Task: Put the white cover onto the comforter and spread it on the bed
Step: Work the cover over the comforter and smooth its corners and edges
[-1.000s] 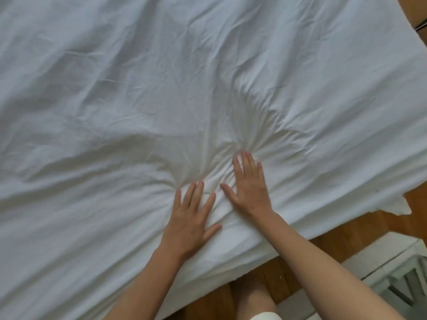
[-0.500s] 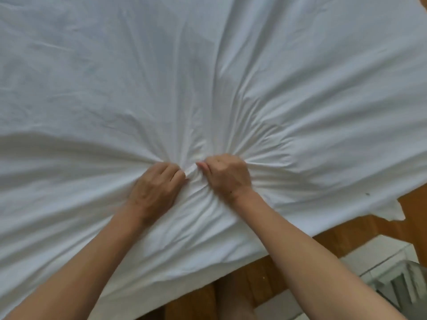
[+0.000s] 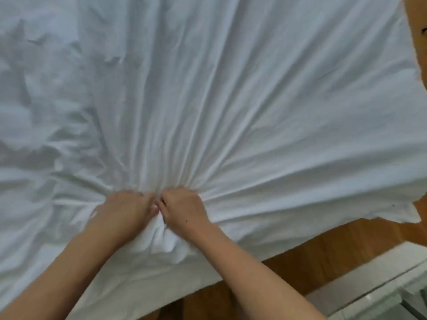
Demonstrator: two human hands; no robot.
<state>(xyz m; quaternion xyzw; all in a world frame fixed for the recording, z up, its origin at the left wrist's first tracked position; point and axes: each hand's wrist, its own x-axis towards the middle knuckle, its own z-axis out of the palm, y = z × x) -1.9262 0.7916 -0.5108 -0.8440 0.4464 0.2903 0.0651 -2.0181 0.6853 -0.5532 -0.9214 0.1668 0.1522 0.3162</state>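
Both hands, left hand [image 3: 129, 210] and right hand [image 3: 182, 210], clench a bunch of the white cover [image 3: 231, 112] near the bed's near edge; tugging risks dragging it off.

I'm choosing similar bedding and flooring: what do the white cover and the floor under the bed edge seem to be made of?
White cover: apparently thin woven fabric, possibly cotton, matte; it bunches into fine creases fanning out from where the left hand and right hand grip it. Floor: looks like wood or wood-look planks, warm brown with a slight sheen; faint plank lines show, but real wood or laminate cannot be told.
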